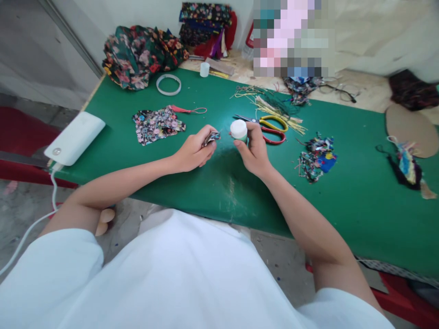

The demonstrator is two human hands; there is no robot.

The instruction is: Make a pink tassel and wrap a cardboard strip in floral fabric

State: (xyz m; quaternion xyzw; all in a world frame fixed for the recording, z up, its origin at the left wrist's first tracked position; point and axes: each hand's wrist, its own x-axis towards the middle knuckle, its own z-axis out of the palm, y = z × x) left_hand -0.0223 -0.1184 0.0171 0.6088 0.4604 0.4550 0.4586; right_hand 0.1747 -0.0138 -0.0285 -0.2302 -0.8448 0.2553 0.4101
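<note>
My left hand (199, 148) is closed on a small folded piece of patterned fabric (213, 136), pinched between thumb and fingers. My right hand (255, 153) grips a small bottle with a white top (238, 129), held upright just above the green table. A narrow gap separates the two hands. Right behind my right hand lie scissors (274, 130) with one yellow and one red handle. To the left of my left hand, floral fabric pieces (156, 124) lie flat, with a red cord loop (188, 110) at their upper edge.
A white power bank (74, 138) with a cable sits at the table's left edge. Fabric scraps (317, 157) and loose threads (274, 107) lie to the right. Bundled floral cloth (137, 57), a tape roll (168, 85) and a white cap (205, 69) are at the back.
</note>
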